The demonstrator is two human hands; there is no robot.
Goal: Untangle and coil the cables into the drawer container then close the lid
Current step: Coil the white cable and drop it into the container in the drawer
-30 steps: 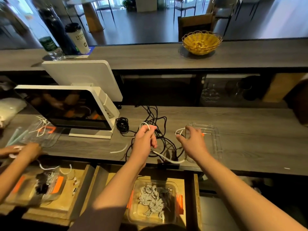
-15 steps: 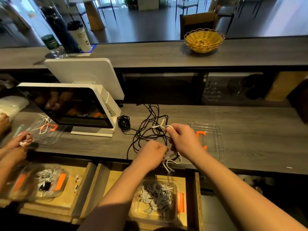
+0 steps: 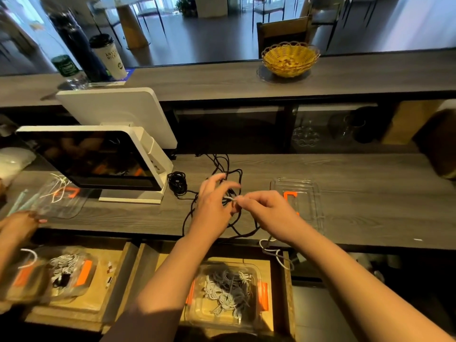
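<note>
Both hands work just above the counter (image 3: 357, 193). The right hand (image 3: 267, 211) pinches the end of a white cable (image 3: 270, 245) between thumb and forefinger; the left hand (image 3: 212, 206) meets it there with its fingers (image 3: 223, 177) loosely spread and curled, and whether they grip the cable cannot be told. From the pinch the white cable passes under the right wrist and hangs in loops over the counter edge, above the open drawer.

Directly beneath the fingers lies a loose black cable tangle (image 3: 217, 169). Below the wrists, the clear container (image 3: 227, 292) in the drawer already holds coiled white and grey cables. Its lid (image 3: 298, 201), with an orange clip, lies just right of the right hand's fingers.

The risk, as I judge it, is that the dangling loops snag on the drawer edge or catch the black tangle while being wound, dragging it along or knotting the coil. A loose pinch could also let the end slip and spring the coil open.
</note>
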